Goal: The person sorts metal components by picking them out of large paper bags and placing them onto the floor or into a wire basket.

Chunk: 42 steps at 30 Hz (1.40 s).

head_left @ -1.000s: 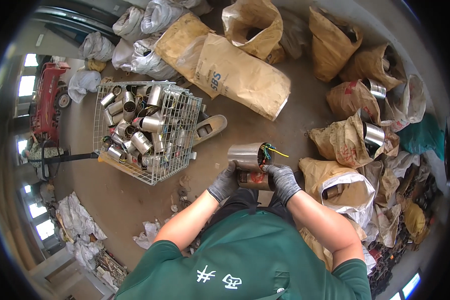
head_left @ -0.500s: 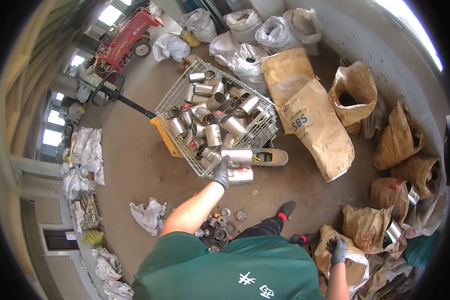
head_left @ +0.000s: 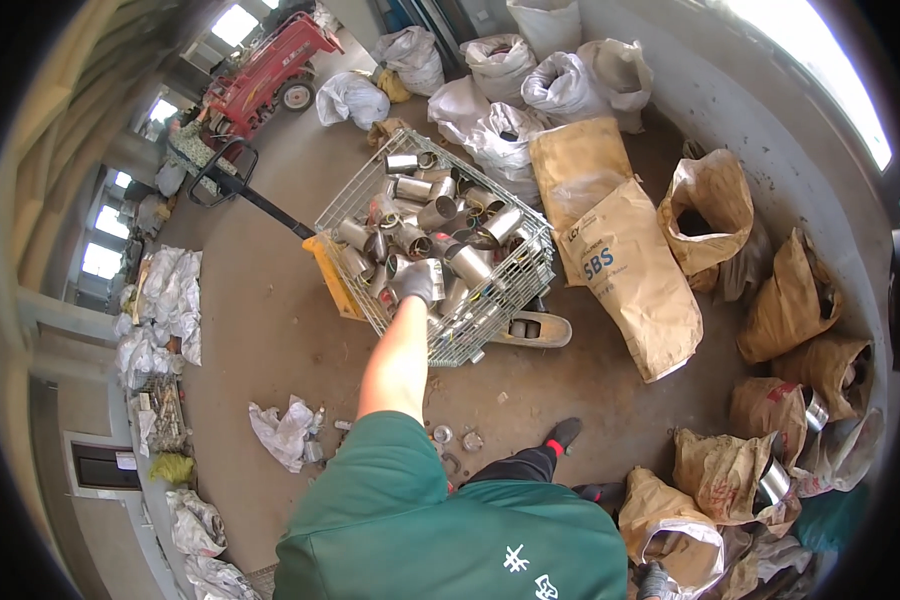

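Observation:
My left hand point(head_left: 417, 281), in a dark grey glove, reaches into the wire basket point(head_left: 511, 262). Its fingers close around a short silvery metal cylinder point(head_left: 434, 272) near the basket's front left side. Heaped around it lie many similar open-ended cylinders point(head_left: 467, 262), some with thin coloured wires. At the lower edge of the picture, my gloved right hand point(head_left: 654, 580) is beside the white-lined mouth of a brown paper sack point(head_left: 660, 507). Most of that hand is cut off, and its fingers are hard to make out.
The basket rests on a yellow pallet truck point(head_left: 336, 277) with a black handle point(head_left: 270, 208). Brown sacks point(head_left: 710, 215) line the right wall; white sacks point(head_left: 495, 70) stand behind. Flattened paper sacks point(head_left: 635, 290) lie right of the basket. Small metal parts point(head_left: 472, 441) lie near my feet.
My left hand has moved left and farther into the basket; the two cylinders at it before are no longer there. My right hand has dropped toward the lower edge.

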{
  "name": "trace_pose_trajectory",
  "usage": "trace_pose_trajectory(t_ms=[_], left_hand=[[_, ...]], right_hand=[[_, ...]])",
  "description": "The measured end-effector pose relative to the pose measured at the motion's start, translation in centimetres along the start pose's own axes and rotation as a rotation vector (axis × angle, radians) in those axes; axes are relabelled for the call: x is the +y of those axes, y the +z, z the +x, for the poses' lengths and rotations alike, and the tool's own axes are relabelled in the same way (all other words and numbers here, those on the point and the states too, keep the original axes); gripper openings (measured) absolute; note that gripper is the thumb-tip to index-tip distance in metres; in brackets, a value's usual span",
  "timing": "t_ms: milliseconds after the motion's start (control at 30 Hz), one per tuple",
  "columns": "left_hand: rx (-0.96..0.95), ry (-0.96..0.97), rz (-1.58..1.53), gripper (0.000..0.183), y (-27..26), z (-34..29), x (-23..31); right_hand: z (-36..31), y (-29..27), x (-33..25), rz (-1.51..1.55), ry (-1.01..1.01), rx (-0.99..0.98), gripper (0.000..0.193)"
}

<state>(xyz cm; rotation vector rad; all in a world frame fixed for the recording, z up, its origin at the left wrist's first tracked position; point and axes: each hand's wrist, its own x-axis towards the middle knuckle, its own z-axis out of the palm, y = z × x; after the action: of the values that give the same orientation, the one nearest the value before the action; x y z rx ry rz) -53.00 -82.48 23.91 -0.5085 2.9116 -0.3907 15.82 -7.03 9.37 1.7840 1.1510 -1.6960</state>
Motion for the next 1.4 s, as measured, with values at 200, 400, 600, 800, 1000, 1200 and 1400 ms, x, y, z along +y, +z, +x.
trace_pose_trajectory(t_ms=[200,400,600,800,1000,1200,1400], left_hand=[[-0.694,0.911,-0.276,0.043,4.1,-25.7,30.2],[-0.964,1.024,-0.414,0.037,4.8,-39.4,33.3],[-0.989,0.993,-0.170,0.031,8.9,-39.6,31.2],[-1.159,0.549,-0.291,0.029,6.4,-42.3,33.4],[-1.199,0.490,-0.365,0.023,3.9,-50.7,39.2],[-1.253,0.523,-0.278,0.035,3.0,-57.7,43.1],[-1.307,0.582,-0.222,0.035,6.0,-60.0,46.2]], right_hand=[[-4.2,-2.9,3.1,-0.601,-0.729,0.171,0.023],[-7.3,-2.8,-1.8,0.163,-0.280,0.194,0.022],[0.9,-10.1,2.8,0.153,-0.377,0.427,0.033],[9.4,-12.6,-1.0,0.450,-0.176,0.342,0.030],[27.2,-10.2,1.2,-0.598,-0.209,0.486,0.033],[36.4,-10.0,-1.6,-0.276,0.002,0.433,0.048],[40.5,-12.4,-3.0,-0.097,-0.058,0.356,0.047]])
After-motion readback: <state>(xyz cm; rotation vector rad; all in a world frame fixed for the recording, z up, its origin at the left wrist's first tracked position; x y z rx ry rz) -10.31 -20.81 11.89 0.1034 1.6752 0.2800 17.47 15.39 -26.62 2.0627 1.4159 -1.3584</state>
